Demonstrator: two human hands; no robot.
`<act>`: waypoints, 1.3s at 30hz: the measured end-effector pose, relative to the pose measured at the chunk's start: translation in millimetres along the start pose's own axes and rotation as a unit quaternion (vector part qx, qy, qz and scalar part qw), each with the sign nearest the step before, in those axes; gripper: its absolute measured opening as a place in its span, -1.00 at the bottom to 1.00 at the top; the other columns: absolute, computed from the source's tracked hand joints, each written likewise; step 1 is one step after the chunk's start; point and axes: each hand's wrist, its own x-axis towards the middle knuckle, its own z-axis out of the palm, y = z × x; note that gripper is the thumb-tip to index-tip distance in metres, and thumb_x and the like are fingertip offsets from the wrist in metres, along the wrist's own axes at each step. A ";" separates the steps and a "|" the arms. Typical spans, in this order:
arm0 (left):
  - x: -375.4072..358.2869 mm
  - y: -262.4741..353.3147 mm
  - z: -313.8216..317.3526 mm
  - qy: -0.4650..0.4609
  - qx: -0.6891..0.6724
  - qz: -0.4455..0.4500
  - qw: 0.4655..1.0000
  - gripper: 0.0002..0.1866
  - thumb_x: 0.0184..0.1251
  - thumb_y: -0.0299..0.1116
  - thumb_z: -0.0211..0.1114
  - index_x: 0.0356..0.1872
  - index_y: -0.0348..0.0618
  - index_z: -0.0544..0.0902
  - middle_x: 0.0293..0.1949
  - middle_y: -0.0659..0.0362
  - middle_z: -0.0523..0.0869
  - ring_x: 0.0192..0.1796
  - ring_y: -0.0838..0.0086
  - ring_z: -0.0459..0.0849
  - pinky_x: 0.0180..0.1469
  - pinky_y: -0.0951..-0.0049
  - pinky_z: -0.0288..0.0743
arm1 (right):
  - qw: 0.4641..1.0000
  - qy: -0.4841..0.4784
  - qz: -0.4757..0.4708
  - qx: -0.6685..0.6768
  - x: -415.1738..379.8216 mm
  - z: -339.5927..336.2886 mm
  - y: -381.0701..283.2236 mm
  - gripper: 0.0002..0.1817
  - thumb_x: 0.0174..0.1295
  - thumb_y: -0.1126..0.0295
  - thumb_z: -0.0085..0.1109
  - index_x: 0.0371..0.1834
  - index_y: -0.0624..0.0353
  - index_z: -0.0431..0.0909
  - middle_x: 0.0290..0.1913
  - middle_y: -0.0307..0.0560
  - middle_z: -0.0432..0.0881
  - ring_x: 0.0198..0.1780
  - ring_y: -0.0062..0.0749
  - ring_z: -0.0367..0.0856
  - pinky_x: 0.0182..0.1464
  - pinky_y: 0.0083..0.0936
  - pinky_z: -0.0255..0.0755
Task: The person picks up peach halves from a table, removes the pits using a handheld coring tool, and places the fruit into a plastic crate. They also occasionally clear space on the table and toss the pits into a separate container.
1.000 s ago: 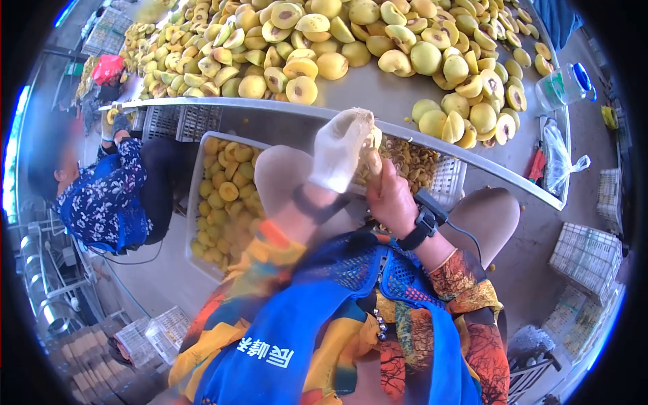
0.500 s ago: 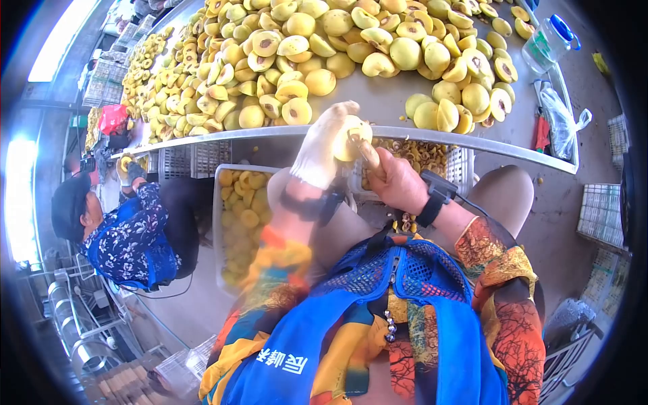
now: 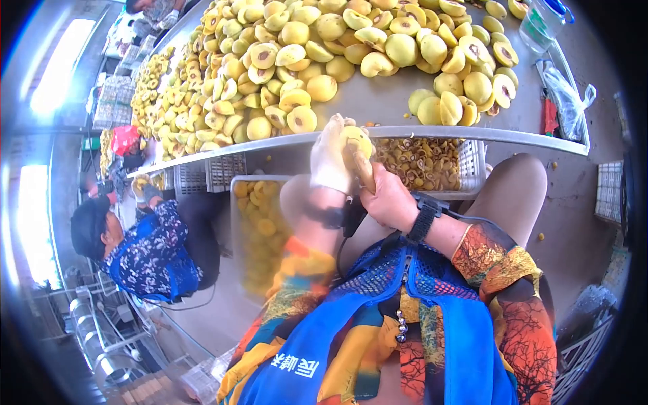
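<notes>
In my left hand (image 3: 331, 158), which wears a whitish glove, is a yellow peach half (image 3: 356, 140), held just off the table's near edge. My bare right hand (image 3: 391, 197) grips a tool with a brown wooden-looking handle (image 3: 365, 173). The tool's far end meets the peach half, and its tip is hidden there. Under both hands, below the tabletop, a white crate (image 3: 474, 165) contains brown pits and scraps. Beside my left forearm stands another crate (image 3: 236, 233) of yellow peach halves.
Halved peaches (image 3: 270, 74) are heaped across the metal table (image 3: 364, 94). A clear jug (image 3: 542, 27) and a plastic bag (image 3: 565, 98) lie at its right end. A co-worker (image 3: 145, 246) sits to the left; another person (image 3: 158, 13) is at the far side.
The view has swung slightly, so the scene sits further right. My hands stay together at the peach half, and the tool's handle has turned a little more upright.
</notes>
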 end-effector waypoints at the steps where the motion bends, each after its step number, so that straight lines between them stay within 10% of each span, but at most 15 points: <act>1: 2.0 -5.2 -2.7 0.024 0.049 0.068 0.996 -0.75 0.23 -0.26 0.21 -0.32 -0.30 0.52 -0.46 0.06 0.59 -0.54 0.35 0.54 -0.48 0.41 0.45 | 1.000 -0.011 0.004 -0.002 -2.7 -2.0 -2.0 -0.74 0.09 0.45 -0.03 -0.14 0.29 0.33 -0.60 0.01 0.50 -0.69 -0.32 0.50 -0.64 -0.42 0.38; 3: -1.7 -8.3 2.2 0.039 0.045 0.136 0.989 -0.75 0.18 -0.29 0.24 -0.33 -0.33 0.55 -0.46 0.05 0.61 -0.49 0.37 0.57 -0.44 0.43 0.46 | 0.996 0.027 -0.085 0.000 -1.5 4.2 8.8 -0.71 0.06 0.47 -0.01 -0.12 0.31 0.31 -0.57 0.12 0.52 -0.59 -0.10 0.54 -0.53 -0.34 0.41; 8: 6.0 8.9 -13.8 -0.034 0.063 -0.044 0.996 -0.77 0.22 -0.24 0.17 -0.34 -0.23 0.50 -0.46 0.06 0.59 -0.49 0.38 0.57 -0.59 0.54 0.42 | 0.993 0.014 -0.095 -0.065 -0.3 8.2 20.4 -0.68 0.04 0.49 0.01 -0.10 0.31 0.30 -0.48 0.30 0.53 -0.34 0.22 0.54 -0.34 -0.22 0.43; 16: -9.5 -4.9 -2.5 0.039 0.181 0.168 0.968 -0.75 0.23 -0.24 0.17 -0.37 -0.27 0.52 -0.45 0.07 0.59 -0.50 0.41 0.57 -0.47 0.56 0.45 | 0.998 -0.017 -0.052 -0.015 -8.1 8.8 13.5 -0.69 0.07 0.49 -0.01 -0.09 0.32 0.30 -0.56 0.20 0.53 -0.47 0.00 0.59 -0.41 -0.28 0.43; 22: -6.1 14.3 -4.9 -0.072 -0.025 -0.122 0.990 -0.80 0.22 -0.37 0.21 -0.35 -0.35 0.54 -0.46 0.10 0.61 -0.46 0.48 0.60 -0.46 0.55 0.48 | 0.991 0.046 -0.111 -0.061 -9.0 17.3 28.8 -0.76 0.09 0.46 -0.01 -0.15 0.26 0.34 -0.62 -0.04 0.49 -0.62 -0.35 0.53 -0.55 -0.44 0.39; 28: -11.5 -0.2 -10.8 -0.067 0.196 0.209 0.956 -0.83 0.24 -0.38 0.20 -0.30 -0.32 0.54 -0.39 0.08 0.62 -0.39 0.48 0.61 -0.42 0.53 0.51 | 0.986 -0.095 0.003 0.134 -6.6 -1.0 7.5 -0.86 0.14 0.46 -0.02 -0.23 0.19 0.32 -0.69 -0.29 0.36 -0.78 -0.62 0.32 -0.77 -0.62 0.22; 33: -9.7 12.1 -17.0 -0.059 0.032 -0.016 0.998 -0.78 0.21 -0.32 0.26 -0.33 -0.31 0.54 -0.45 0.08 0.62 -0.47 0.38 0.60 -0.47 0.49 0.50 | 0.997 -0.040 -0.061 0.020 -5.9 15.8 22.4 -0.83 0.16 0.44 -0.03 -0.20 0.22 0.31 -0.69 -0.26 0.37 -0.77 -0.62 0.33 -0.76 -0.59 0.23; 39: -18.8 13.9 -7.6 -0.009 0.108 0.004 0.994 -0.71 0.27 -0.19 0.18 -0.39 -0.27 0.58 -0.46 0.16 0.62 -0.45 0.59 0.52 -0.42 0.62 0.38 | 0.971 0.057 -0.177 -0.147 -8.8 17.1 26.0 -0.73 0.05 0.50 -0.02 -0.17 0.32 0.29 -0.52 0.33 0.52 -0.49 0.22 0.52 -0.43 -0.15 0.42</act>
